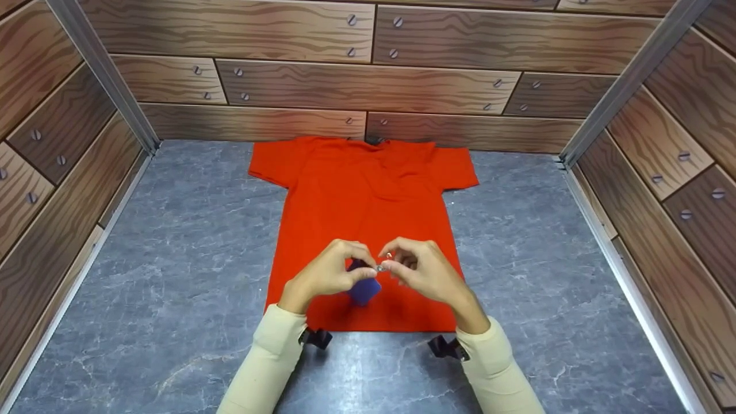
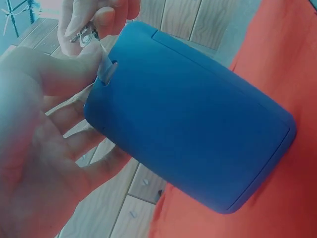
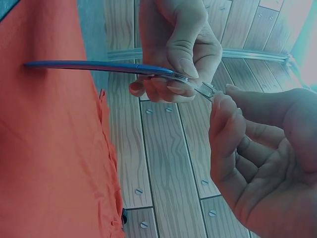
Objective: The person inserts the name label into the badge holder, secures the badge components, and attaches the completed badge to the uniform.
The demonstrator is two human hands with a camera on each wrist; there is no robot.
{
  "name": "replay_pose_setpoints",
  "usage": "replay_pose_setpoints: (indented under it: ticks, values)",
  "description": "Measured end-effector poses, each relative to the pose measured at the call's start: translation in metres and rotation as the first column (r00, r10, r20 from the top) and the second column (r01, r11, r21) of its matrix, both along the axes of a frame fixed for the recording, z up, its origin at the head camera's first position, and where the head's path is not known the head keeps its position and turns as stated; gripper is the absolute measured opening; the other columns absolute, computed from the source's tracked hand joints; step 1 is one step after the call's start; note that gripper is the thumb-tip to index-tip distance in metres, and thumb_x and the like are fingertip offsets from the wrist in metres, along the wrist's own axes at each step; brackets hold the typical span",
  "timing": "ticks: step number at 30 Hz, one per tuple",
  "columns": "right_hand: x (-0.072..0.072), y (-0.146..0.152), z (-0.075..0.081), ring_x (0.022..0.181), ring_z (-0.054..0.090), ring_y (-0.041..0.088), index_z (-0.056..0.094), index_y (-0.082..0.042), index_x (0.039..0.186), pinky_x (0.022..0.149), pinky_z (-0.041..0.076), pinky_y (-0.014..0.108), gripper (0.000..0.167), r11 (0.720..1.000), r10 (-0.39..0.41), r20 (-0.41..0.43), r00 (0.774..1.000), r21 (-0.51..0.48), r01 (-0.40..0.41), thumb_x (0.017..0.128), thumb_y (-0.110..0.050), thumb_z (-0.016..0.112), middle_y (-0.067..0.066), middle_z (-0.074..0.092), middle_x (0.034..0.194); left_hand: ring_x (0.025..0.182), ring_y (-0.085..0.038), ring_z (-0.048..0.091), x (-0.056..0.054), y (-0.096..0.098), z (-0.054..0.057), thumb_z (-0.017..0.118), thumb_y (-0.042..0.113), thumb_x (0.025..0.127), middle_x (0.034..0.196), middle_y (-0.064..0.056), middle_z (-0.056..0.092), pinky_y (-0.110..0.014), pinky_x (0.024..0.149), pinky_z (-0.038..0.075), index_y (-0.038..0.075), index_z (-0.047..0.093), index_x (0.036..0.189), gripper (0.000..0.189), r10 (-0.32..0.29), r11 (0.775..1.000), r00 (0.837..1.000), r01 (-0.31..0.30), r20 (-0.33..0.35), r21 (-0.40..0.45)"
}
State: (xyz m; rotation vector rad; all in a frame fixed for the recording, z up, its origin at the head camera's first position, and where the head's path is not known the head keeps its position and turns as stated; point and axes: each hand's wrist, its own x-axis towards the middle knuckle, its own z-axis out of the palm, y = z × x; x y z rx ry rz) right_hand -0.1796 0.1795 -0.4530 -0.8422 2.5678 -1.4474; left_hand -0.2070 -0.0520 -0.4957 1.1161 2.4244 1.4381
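Note:
A blue badge holder (image 2: 193, 119) with rounded corners and a slot hangs from a short clear strap (image 2: 105, 68) above an orange-red T-shirt (image 1: 362, 201). My left hand (image 1: 330, 270) pinches that strap between thumb and fingers, close to the slotted edge. At the strap's other end is a small metal badge clip (image 3: 208, 90), which my right hand (image 1: 425, 270) grips with thumb and forefinger. Both hands meet over the shirt's lower half, fingertips close together. Edge-on in the right wrist view, the holder (image 3: 99, 66) looks thin and flat.
The shirt lies spread out on a grey marbled surface (image 1: 190, 230), its collar toward the back wall (image 1: 299, 86). Wood-patterned panels also rise at left and right, with metal strips (image 1: 627, 287) along the edges. Dark wrist cameras (image 1: 445, 347) sit under the cream sleeves (image 1: 259, 368).

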Motion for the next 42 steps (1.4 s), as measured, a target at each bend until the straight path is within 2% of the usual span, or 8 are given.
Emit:
replay_pose_setpoints:
  ticks: [10,13,17,20,26,30,34,42]
  values:
    - [0.0,-0.0004,0.0,0.054,0.058,0.008,0.072,-0.006,0.102,0.055,0.056,0.025,0.009,0.999,0.022,0.006,1.0,-0.035,-0.022,0.097,-0.014,0.072,0.014,0.068,0.072,0.098,-0.011,0.066,-0.0005,0.0,0.001,0.074,0.016,0.096,0.103,0.006,0.075,-0.034,0.094,0.055,0.013,0.078,0.105,0.01,0.004,1.0,1.0,-0.004,0.001,-0.007]
    - [0.0004,-0.0008,0.0009,0.054,0.06,0.012,0.072,-0.005,0.102,0.055,0.057,0.027,0.01,0.999,0.024,0.025,0.999,-0.045,-0.023,0.099,-0.013,0.07,0.013,0.068,0.072,0.099,-0.012,0.066,-0.0006,0.0,0.0017,0.073,0.015,0.096,0.103,0.005,0.075,-0.039,0.096,0.055,0.013,0.078,0.104,0.01,-0.005,1.0,1.0,0.005,-0.005,0.004]
    - [0.001,-0.0011,0.0024,0.056,0.064,0.023,0.072,-0.004,0.103,0.057,0.059,0.029,0.009,0.998,0.03,0.052,0.998,-0.053,-0.027,0.1,-0.012,0.067,0.011,0.069,0.074,0.099,-0.012,0.066,-0.0005,-0.0002,0.0028,0.072,0.012,0.097,0.103,0.004,0.075,-0.043,0.098,0.055,0.012,0.078,0.105,0.01,-0.015,1.0,1.0,0.015,0.004,0.013]
    - [0.0015,-0.0011,0.003,0.057,0.065,0.029,0.072,-0.005,0.102,0.058,0.059,0.029,0.008,0.998,0.032,0.061,0.998,-0.058,-0.028,0.101,-0.011,0.066,0.011,0.07,0.075,0.099,-0.011,0.066,-0.0005,-0.0003,0.0024,0.071,0.012,0.097,0.103,0.004,0.075,-0.041,0.098,0.055,0.013,0.078,0.106,0.011,-0.016,1.0,1.0,0.016,0.009,0.014]
    - [0.0017,-0.0014,0.0027,0.058,0.066,0.031,0.071,-0.002,0.098,0.058,0.06,0.029,0.009,0.996,0.034,0.07,0.997,-0.083,-0.029,0.1,-0.01,0.067,0.018,0.07,0.075,0.105,-0.013,0.067,0.0001,0.0013,0.0027,0.071,0.012,0.097,0.11,0.002,0.076,-0.04,0.1,0.056,0.012,0.079,0.112,0.016,-0.032,0.999,0.999,0.032,-0.007,0.024]
    - [0.0014,-0.0016,0.0023,0.058,0.066,0.037,0.07,-0.001,0.097,0.057,0.062,0.04,0.011,0.994,0.038,0.084,0.996,-0.101,-0.03,0.1,-0.012,0.068,0.02,0.071,0.075,0.112,-0.016,0.067,0.0011,0.0035,0.0042,0.073,0.01,0.095,0.115,-0.001,0.076,-0.04,0.104,0.054,0.009,0.078,0.115,0.021,-0.03,1.0,0.999,0.03,-0.024,0.0]
    - [0.0015,-0.0023,0.0024,0.057,0.067,0.038,0.07,0.001,0.097,0.057,0.061,0.046,0.013,0.993,0.034,0.103,0.994,-0.116,-0.022,0.099,-0.012,0.07,0.021,0.071,0.075,0.116,-0.017,0.067,0.0016,0.0059,0.0044,0.075,0.012,0.093,0.119,-0.003,0.075,-0.037,0.107,0.053,0.009,0.078,0.118,0.025,-0.034,0.999,0.998,0.034,-0.045,-0.018]
    - [0.0009,-0.0033,0.002,0.061,0.068,0.037,0.07,0.0,0.1,0.058,0.062,0.044,0.012,0.992,0.028,0.108,0.994,-0.125,-0.015,0.098,-0.012,0.07,0.02,0.072,0.079,0.122,-0.019,0.065,0.0016,0.0072,0.0029,0.071,0.013,0.098,0.12,-0.004,0.076,-0.037,0.108,0.053,0.011,0.078,0.12,0.023,-0.039,0.999,0.998,0.039,-0.041,0.002]
